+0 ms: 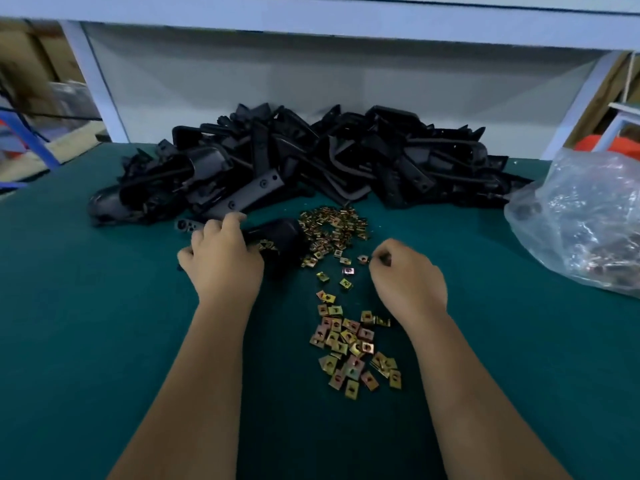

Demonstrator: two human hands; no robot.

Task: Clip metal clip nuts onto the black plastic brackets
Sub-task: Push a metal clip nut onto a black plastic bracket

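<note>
Nearest me, brass-coloured square metal clip nuts [349, 344] lie scattered on the dark green counter [104, 341], with a denser heap of them [332, 230] farther out. My left hand [221, 261] grips one black plastic bracket [280, 240], fingers curled over it. My right hand [405, 271] has its fingers curled, fingertips at a single clip nut [363, 259]; whether it is pinched yet I cannot tell. Behind them a big pile of black plastic brackets [304, 161] waits, and a crinkled clear plastic bag [585, 223] sits to the right. I see no finished stack, so I judge most of the job is left.
</note>
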